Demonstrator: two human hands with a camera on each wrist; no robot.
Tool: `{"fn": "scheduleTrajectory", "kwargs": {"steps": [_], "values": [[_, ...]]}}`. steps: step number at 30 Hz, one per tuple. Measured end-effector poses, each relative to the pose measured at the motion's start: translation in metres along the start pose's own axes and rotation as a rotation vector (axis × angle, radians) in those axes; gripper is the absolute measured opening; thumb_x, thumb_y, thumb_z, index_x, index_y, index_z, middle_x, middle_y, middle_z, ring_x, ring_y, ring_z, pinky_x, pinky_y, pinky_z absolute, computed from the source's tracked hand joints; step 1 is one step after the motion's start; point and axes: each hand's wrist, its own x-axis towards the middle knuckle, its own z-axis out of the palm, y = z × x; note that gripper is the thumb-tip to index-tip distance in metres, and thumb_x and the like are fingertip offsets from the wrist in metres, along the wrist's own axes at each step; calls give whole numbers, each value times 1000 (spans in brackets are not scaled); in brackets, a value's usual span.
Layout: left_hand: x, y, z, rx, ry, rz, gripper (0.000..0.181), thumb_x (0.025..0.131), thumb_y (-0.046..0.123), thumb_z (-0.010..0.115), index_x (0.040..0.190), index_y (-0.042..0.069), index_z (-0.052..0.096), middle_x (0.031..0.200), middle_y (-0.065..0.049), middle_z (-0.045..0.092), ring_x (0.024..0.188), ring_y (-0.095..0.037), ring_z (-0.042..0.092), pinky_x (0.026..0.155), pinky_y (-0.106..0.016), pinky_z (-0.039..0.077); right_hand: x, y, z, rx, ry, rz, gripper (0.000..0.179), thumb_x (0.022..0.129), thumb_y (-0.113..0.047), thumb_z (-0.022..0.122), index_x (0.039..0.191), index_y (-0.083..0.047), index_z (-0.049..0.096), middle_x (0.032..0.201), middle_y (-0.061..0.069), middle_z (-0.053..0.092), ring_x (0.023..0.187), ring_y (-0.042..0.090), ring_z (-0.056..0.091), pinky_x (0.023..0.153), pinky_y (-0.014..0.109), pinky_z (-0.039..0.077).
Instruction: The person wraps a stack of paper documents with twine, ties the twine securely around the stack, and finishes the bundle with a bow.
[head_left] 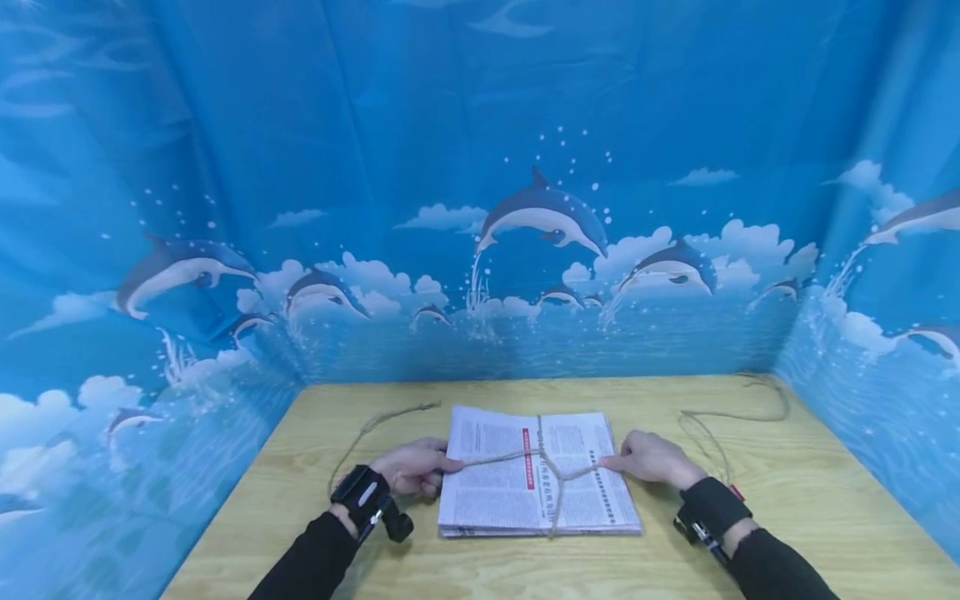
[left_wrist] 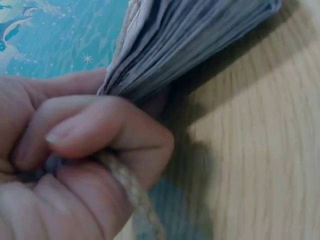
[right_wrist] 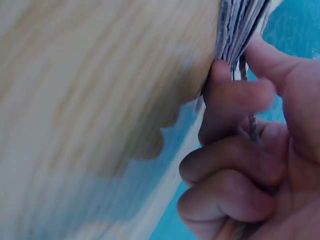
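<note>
A stack of folded newspapers (head_left: 487, 504) lies flat on the table, with a thin twine (head_left: 559, 478) crossing its top and forking near the middle. My left hand (head_left: 411, 467) is at the stack's left edge, thumb on the top sheet. In the left wrist view its curled fingers grip the twine (left_wrist: 131, 187), just beside the layered paper edges (left_wrist: 190, 47). At the opposite edge my right hand (head_left: 654, 458) holds the other twine end, its thumb over the corner side. The right wrist view shows that twine (right_wrist: 253, 127) running into curled fingers (right_wrist: 232, 155).
Loose twine tails trail over the wooden table (head_left: 262, 517): one tail (head_left: 367, 427) behind the left hand, another tail (head_left: 750, 417) looping toward the far right corner. A blue dolphin-print curtain (head_left: 405, 125) encloses the table at the back and sides.
</note>
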Motion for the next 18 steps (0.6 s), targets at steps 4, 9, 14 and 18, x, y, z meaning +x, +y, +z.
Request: {"fn": "scheduleTrajectory", "kwargs": {"steps": [4,9,14,18], "values": [[-3,0,-4,-21,-8,78,67,100,8,52,156,10,15,93,-5,65,48,-3,29,48,-20,26,-1,-2,-3,23,-9,-6,37,87,-46,69,77,-12,61,61,-1,52,53,12,44,50,25,33],[-5,-2,-8,13,27,209,56,101,10,51,152,14,26,84,0,63,47,-4,32,46,-20,28,3,2,-6,109,-61,-72,37,88,-44,70,82,-9,60,63,1,57,54,12,47,51,25,36],[-4,0,-7,82,79,311,43,100,19,56,139,12,40,81,2,64,51,-2,43,50,-20,35,15,14,-9,285,-142,-202,32,94,-35,64,97,-4,64,62,-1,54,52,9,44,47,21,35],[-10,5,-4,205,164,377,42,100,23,57,138,12,43,85,-1,65,58,-6,49,55,-22,39,18,15,-16,308,-54,-252,33,93,-34,65,106,-4,66,66,2,60,52,12,48,44,22,37]]}}
